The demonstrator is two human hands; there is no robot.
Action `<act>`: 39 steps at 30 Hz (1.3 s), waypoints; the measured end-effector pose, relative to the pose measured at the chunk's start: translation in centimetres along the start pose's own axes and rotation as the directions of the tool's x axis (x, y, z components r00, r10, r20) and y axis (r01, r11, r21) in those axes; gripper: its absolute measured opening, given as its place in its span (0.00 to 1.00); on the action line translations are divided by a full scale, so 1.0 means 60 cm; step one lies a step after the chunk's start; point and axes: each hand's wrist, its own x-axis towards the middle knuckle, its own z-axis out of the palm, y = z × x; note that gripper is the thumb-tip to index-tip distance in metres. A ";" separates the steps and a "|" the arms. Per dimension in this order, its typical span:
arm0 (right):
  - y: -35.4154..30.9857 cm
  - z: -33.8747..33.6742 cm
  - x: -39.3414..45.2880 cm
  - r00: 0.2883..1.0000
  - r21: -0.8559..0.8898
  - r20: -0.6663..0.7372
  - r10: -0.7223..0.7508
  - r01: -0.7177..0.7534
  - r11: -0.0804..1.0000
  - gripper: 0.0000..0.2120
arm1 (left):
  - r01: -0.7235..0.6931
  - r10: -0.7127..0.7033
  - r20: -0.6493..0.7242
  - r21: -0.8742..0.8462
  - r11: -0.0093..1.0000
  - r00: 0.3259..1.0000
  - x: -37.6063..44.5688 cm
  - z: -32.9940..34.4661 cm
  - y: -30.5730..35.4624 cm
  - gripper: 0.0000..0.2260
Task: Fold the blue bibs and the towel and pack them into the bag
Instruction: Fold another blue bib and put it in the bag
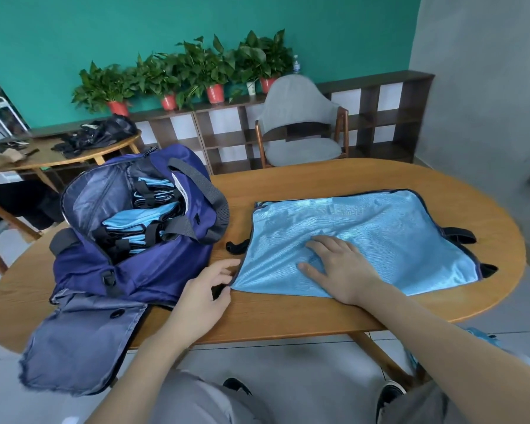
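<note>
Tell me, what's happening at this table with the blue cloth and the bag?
A person is folding a light blue bib spread flat on the wooden table. The right hand presses flat on the cloth, while the left hand pinches its near left corner. Beside it, the open navy bag already holds a stack of folded bibs.

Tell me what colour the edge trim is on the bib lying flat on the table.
Dark, black or navy, edging the light blue mesh bib; seen in the head view.
</note>
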 end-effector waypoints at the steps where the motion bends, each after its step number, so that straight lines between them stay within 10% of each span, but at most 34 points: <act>1: 0.001 0.001 0.000 1.000 0.000 0.000 0.000 0.000 1.000 0.33 | -0.005 0.005 0.001 0.016 1.000 1.000 0.001 -0.002 0.002 0.29; 7: 0.002 0.002 0.002 1.000 -0.008 -0.006 -0.001 0.001 1.000 0.33 | 0.000 0.038 -0.243 0.153 0.988 0.969 0.001 0.013 0.012 0.27; 10: -0.001 0.001 0.002 1.000 -0.013 -0.009 0.001 -0.001 1.000 0.33 | -0.149 0.284 -0.399 0.335 0.930 0.872 -0.004 0.049 0.030 0.23; 15: -0.005 0.001 0.001 1.000 -0.020 -0.019 0.005 -0.005 1.000 0.32 | -0.242 0.252 -0.079 0.119 0.963 0.964 0.041 0.121 0.111 0.20; 19: 0.004 -0.006 -0.010 0.995 0.000 -0.053 0.088 -0.088 0.996 0.34 | 0.015 -0.084 0.128 0.466 0.885 0.988 0.100 0.141 0.097 0.27; 24: 0.131 -0.049 -0.055 0.972 -0.066 0.004 0.236 -0.235 0.970 0.40 | -0.030 -0.193 0.273 0.642 0.766 0.942 0.115 0.132 0.070 0.37; 33: 0.162 -0.068 -0.077 0.905 -0.048 -0.006 0.425 -0.425 0.904 0.38 | -0.178 -0.104 0.355 0.675 0.716 0.929 0.233 0.129 0.056 0.34; 36: 0.133 -0.079 -0.065 0.888 0.039 0.052 0.456 -0.458 0.888 0.37 | -0.166 -0.047 0.216 0.856 0.490 0.975 0.284 0.118 0.061 0.29; 39: 0.122 -0.113 -0.052 0.919 0.083 0.006 0.394 -0.393 0.916 0.33 | -0.051 -0.053 0.099 0.819 0.571 0.994 0.287 0.138 0.090 0.26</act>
